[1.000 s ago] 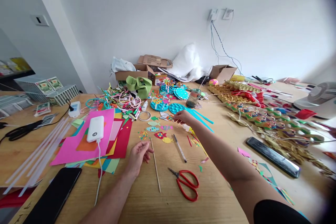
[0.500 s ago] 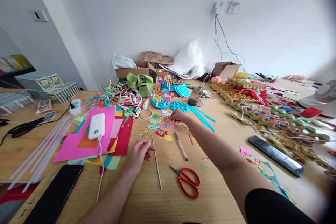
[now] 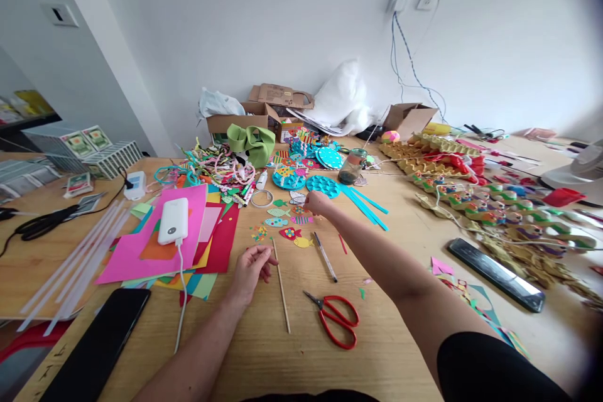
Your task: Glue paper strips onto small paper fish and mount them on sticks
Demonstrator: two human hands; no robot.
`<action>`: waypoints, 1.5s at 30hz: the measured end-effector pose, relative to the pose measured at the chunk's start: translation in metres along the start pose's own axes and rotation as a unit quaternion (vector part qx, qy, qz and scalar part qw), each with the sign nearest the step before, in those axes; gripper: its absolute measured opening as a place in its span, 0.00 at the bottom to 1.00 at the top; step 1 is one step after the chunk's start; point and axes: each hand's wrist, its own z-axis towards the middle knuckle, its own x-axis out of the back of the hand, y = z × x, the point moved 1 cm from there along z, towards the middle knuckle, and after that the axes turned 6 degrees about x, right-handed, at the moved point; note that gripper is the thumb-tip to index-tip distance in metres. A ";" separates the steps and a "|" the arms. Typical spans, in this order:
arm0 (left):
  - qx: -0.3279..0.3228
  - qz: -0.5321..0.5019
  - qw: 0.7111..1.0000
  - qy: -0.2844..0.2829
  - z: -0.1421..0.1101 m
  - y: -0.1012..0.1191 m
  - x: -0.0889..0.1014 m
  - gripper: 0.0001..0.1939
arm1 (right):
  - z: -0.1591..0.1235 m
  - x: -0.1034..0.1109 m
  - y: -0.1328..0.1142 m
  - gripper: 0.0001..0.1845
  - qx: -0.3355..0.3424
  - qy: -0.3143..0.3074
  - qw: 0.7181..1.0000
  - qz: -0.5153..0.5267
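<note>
Beside a stick (image 3: 283,295), left hand (image 3: 252,269) curled; by fish (image 3: 301,220), right hand (image 3: 318,202); finger closure unclear

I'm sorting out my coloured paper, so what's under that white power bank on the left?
Pink paper and a piece of orange paper show around the power bank. Whatever its body directly covers can't be seen.

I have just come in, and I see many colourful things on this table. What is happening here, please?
A person is working with paper crafts at a wooden table. Their right hand is stretched out to the fish cut-outs; whether it grips one is hidden. The left hand is beside the upper end of a thin stick, perhaps touching it. A pen and red-handled scissors lie nearby, in neither hand.
</note>
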 end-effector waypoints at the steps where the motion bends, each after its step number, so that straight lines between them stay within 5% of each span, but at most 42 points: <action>1: 0.000 0.000 1.000 0.000 0.000 0.000 0.000 0.21 | -0.003 0.002 -0.002 0.07 0.005 0.012 1.000 -0.007; 10: -0.013 -0.006 1.000 -0.002 -0.002 0.003 -0.002 0.21 | -0.077 0.009 0.007 0.15 0.071 0.159 0.984 0.021; 13: -0.025 0.010 1.000 0.000 -0.003 0.002 -0.002 0.21 | -0.122 -0.010 0.031 0.15 0.108 0.238 0.958 0.121; 19: -0.062 0.069 0.996 0.014 -0.004 0.000 -0.004 0.20 | -0.207 -0.061 0.062 0.16 0.100 0.289 0.923 0.232; 22: -0.083 0.098 0.991 0.022 -0.004 0.001 -0.005 0.20 | -0.230 -0.082 0.065 0.14 0.069 0.391 0.884 0.248; 25: -0.106 0.130 0.985 0.028 -0.005 0.002 -0.005 0.19 | -0.236 -0.096 0.067 0.13 0.063 0.444 0.862 0.236; 35: -0.163 0.189 0.968 0.015 -0.004 -0.001 -0.004 0.17 | -0.226 -0.104 0.070 0.11 0.096 0.415 0.884 0.191; 45: -0.167 0.177 0.970 0.022 -0.008 0.003 -0.005 0.14 | -0.220 -0.081 0.051 0.13 0.097 0.312 0.934 0.145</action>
